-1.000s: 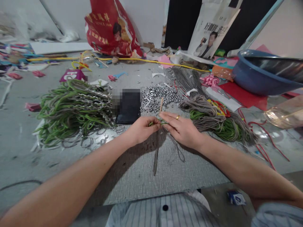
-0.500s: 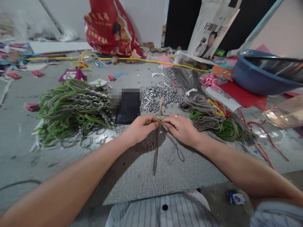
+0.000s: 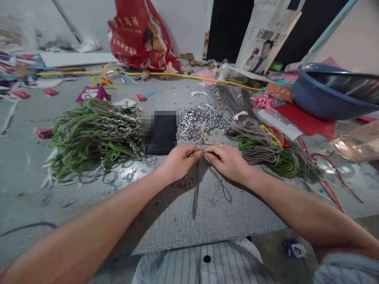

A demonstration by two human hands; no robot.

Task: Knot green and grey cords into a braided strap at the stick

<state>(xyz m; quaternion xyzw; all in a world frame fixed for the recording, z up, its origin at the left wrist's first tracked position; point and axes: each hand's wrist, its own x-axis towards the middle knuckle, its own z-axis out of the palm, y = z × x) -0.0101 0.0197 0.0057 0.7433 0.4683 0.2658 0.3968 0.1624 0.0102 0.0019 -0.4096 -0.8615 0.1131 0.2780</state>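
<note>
My left hand (image 3: 181, 161) and my right hand (image 3: 227, 161) meet at the middle of the work surface, fingertips almost touching. Each is closed in a pinch on a thin cord, and a bit of green shows between the left fingers. Grey cord (image 3: 195, 199) hangs from the pinch toward me, with a thin loop (image 3: 226, 194) trailing to the right. Just beyond the fingertips a small wooden stick (image 3: 203, 132) stands up. The fingers hide the spot where the cords meet. Behind it lies a heap of metal nuts (image 3: 204, 118).
Left, green and grey cords (image 3: 85, 142) with chains lie beside a black phone-like slab (image 3: 162, 134). Bundled grey and green cords (image 3: 266, 148) lie right, near a blue basin (image 3: 319, 92). A yellow cable (image 3: 174, 74) crosses behind, before a red bag (image 3: 142, 37).
The fingertips have drawn slightly closer together, and less green shows between them. The whole view has shifted a little; the hanging cords keep nearly the same place.
</note>
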